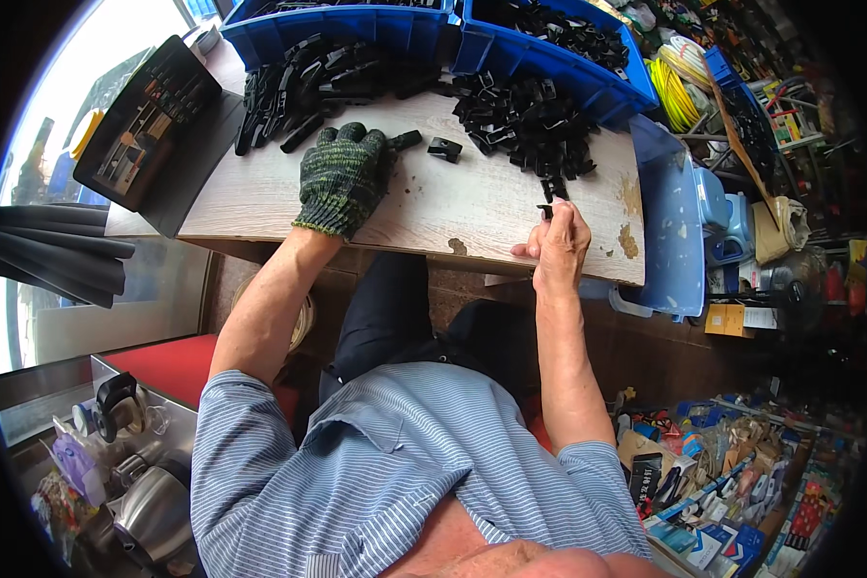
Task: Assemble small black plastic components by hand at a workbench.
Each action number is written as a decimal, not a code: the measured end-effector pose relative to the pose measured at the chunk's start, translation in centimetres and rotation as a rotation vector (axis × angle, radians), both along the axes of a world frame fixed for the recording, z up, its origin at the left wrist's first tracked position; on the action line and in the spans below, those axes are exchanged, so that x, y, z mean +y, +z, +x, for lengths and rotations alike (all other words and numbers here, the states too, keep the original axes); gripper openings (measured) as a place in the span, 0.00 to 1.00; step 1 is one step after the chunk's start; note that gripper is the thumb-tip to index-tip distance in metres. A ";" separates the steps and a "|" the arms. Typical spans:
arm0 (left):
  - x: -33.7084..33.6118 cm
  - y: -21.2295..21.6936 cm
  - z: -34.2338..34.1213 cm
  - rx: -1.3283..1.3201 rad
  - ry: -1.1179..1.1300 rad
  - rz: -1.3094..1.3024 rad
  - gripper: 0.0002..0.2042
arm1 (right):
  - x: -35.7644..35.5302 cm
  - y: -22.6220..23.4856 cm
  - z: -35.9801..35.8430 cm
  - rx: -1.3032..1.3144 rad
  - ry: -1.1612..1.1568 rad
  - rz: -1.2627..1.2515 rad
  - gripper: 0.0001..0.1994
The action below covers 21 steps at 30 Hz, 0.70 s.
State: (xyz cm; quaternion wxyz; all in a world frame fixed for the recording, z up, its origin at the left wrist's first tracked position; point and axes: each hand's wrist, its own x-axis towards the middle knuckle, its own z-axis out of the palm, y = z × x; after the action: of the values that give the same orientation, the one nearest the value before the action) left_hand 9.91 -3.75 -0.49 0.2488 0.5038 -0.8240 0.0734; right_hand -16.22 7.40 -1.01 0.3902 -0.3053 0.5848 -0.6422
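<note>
Knit-gloved left hand (pixel 342 178) presses plastic clip (pixel 405 140)

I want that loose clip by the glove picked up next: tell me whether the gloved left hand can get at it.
Probably yes: the loose black clip lies alone on the bare table, just right of the gloved left hand, nothing between.
</note>
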 end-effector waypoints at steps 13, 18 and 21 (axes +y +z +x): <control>6.6 -0.4 -9.2 0.956 -0.417 0.631 0.08 | -0.1 1.3 0.7 -0.073 -0.126 0.038 0.18; 7.1 -1.0 -12.7 0.874 -0.532 0.578 0.09 | -0.5 -0.3 0.3 -0.044 -0.247 0.031 0.17; 7.1 -1.3 -12.8 0.934 -0.521 0.618 0.08 | 0.0 0.5 0.6 0.022 -0.215 0.081 0.17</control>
State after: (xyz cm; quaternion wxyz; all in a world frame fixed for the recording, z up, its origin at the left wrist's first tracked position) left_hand -2.90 3.40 -1.76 0.4356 0.3135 -0.7073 -0.4601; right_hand -15.63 7.38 -0.46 0.3248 -0.2319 0.6437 -0.6529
